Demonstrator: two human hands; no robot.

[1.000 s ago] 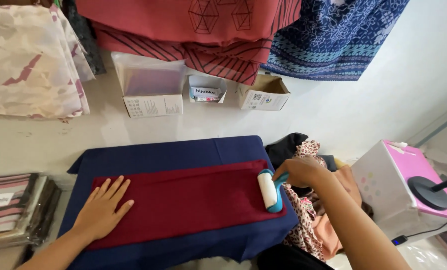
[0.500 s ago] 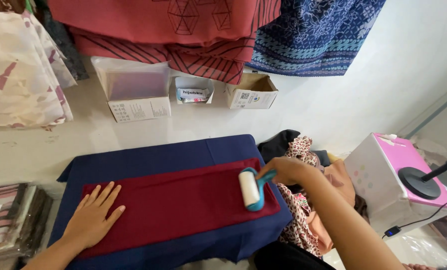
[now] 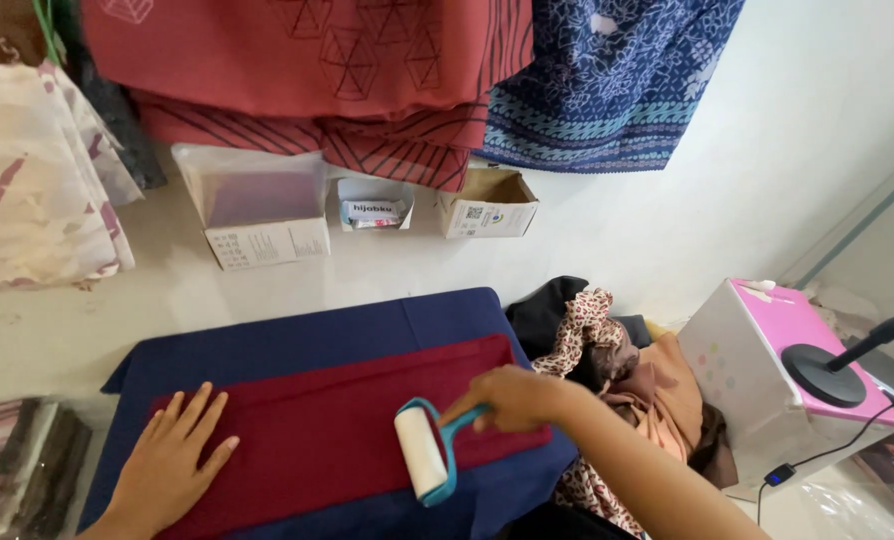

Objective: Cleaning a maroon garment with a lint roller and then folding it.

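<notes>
Rolling a lint roller [image 3: 422, 462] across a dark red cloth [image 3: 337, 420], the person works from above with both hands on the fabric. The right hand [image 3: 512, 397] is closed around the roller's teal handle, fingers wrapped and pinching it near its upper end, and the white drum sits on the cloth close to its near edge, right of the middle. The left hand [image 3: 172, 465] lies flat with fingers spread, pressing the left end of the cloth down so it does not slide.

The red cloth is laid out long and smooth on a board with a navy cover [image 3: 297, 335], which shows around it on the far side and at both ends. Judging from the roller's place, the right part of the cloth is under work now, while the stretch between the drum and the spread hand looks yet to be passed over; whether any part is already clean cannot be told, since no lint shows at this size.

Just beside the board on the right lies a heap of other cloths [image 3: 617, 370], black, spotted and tan. Further right stands a pink-topped white box [image 3: 757, 380]. Behind the board, against the wall, sit three small cardboard boxes [image 3: 487, 205] beneath hanging patterned fabrics [image 3: 607, 80].
</notes>
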